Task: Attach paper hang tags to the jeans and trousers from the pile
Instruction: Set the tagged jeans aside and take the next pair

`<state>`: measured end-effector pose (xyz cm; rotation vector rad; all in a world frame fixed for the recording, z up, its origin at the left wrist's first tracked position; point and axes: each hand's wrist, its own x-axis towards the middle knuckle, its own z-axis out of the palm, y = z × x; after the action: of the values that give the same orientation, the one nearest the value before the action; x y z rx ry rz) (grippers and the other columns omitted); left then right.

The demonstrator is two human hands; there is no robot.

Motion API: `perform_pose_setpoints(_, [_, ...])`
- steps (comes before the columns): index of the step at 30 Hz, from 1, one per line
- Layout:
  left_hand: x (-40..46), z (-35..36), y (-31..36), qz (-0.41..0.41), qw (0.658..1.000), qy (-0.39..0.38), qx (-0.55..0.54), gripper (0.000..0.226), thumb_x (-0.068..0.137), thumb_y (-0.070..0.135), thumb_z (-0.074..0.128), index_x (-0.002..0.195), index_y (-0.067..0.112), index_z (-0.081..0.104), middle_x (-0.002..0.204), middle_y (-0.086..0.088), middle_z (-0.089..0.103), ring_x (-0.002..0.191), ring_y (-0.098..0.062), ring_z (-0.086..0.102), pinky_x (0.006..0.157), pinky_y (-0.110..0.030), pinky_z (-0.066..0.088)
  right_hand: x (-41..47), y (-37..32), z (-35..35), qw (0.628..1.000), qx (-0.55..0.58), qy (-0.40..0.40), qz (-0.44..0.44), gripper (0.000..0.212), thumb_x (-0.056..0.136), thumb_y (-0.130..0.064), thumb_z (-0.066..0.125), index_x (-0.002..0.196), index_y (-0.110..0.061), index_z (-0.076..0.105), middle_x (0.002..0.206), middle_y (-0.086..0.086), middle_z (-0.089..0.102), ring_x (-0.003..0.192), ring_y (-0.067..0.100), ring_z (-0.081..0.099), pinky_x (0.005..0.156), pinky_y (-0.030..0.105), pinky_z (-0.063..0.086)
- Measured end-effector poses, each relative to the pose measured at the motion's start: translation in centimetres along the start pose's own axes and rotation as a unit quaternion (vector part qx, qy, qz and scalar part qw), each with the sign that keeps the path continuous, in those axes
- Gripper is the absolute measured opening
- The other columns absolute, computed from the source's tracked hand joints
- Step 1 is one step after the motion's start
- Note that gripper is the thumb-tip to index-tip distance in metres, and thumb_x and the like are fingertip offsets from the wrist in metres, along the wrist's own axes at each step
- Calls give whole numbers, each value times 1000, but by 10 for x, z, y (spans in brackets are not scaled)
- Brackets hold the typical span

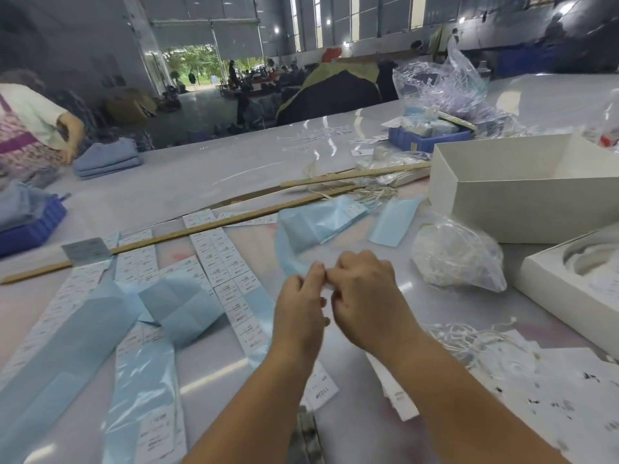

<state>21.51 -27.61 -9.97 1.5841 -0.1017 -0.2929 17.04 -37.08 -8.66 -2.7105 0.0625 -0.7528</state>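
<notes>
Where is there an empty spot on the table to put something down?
Biggest bare patch: the far table between the folded blue garments and the wooden sticks. A smaller one lies between the string bag and the right hand. Near left is crowded with tag strips and blue paper.

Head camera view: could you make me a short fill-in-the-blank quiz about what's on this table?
1. The long wooden stick lies across rows of paper ____.
2. The large white box sits on the person's ____ side.
3. The folded jeans at far left are ____ in colour.
4. The left hand and right hand meet at the ____.

Missing words: tags; right; blue; fingertips
</notes>
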Motion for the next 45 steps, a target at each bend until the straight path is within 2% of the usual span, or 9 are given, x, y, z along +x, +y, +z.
perform_pose_setpoints(5, [0,-58,-8,-128,987,77,-54,25,92,21,66,112,18,53,103,-1,61,86,-19,63,57,-33,58,-28,-36,14,992,-4,-98,-74,37,88,-12,48,114,-27,70,98,-2,54,101,22,43,85,39,31])
perform_pose_setpoints(8, [-15,-86,-15,-163,978,101,-81,23,86,-5,57,100,12,61,69,-3,74,57,-19,70,44,-28,53,-53,-63,24,987,0,-122,-107,31,79,-18,51,103,-24,70,94,0,54,95,26,50,78,39,36])
perform_pose_setpoints(14, [-52,-137,-23,-182,976,114,46,33,68,-4,53,96,5,69,74,-17,71,73,-33,67,70,-42,55,-83,-93,33,914,321,-235,82,61,69,-75,43,97,-26,67,91,-10,59,82,1,55,75,25,44])
perform_pose_setpoints(18, [-80,-158,-16,-175,976,97,86,47,61,12,56,104,-2,70,96,-25,69,84,-31,60,75,-38,45,-88,-108,43,910,341,-170,164,48,80,-67,40,73,-24,60,78,-8,61,75,3,55,72,28,45])
perform_pose_setpoints(23, [-102,-179,-24,-180,976,84,89,17,87,10,62,71,10,66,54,-4,59,49,-17,54,51,-22,39,-85,-127,51,859,388,-243,231,31,85,-56,56,103,-32,61,90,-13,64,85,4,62,81,31,54])
perform_pose_setpoints(27, [-107,-185,-30,-157,980,61,106,11,85,7,64,83,12,74,74,-11,74,68,-24,66,68,-32,49,-83,-137,49,876,346,-246,229,25,84,-47,61,107,-43,51,91,-20,62,78,-7,60,60,10,41])
perform_pose_setpoints(30, [-108,-187,-30,-157,978,36,132,8,83,15,68,86,16,74,75,-5,75,69,-20,69,66,-28,51,-83,-139,49,852,389,-242,253,31,75,-47,65,104,-37,58,94,-16,65,84,1,66,74,23,53])
perform_pose_setpoints(39, [-107,-205,-21,-96,954,-183,218,69,54,29,81,120,25,60,111,7,73,105,-13,68,95,-37,53,-79,-130,60,831,431,-216,276,28,79,-17,71,106,-16,66,75,-3,59,72,19,63,78,36,56])
perform_pose_setpoints(45, [-89,-205,-12,31,906,-8,423,36,77,24,71,111,31,63,114,11,62,103,-7,59,93,-27,49,-76,-137,56,878,392,-177,209,8,82,-17,66,75,-15,66,62,-5,59,58,4,50,59,21,44])
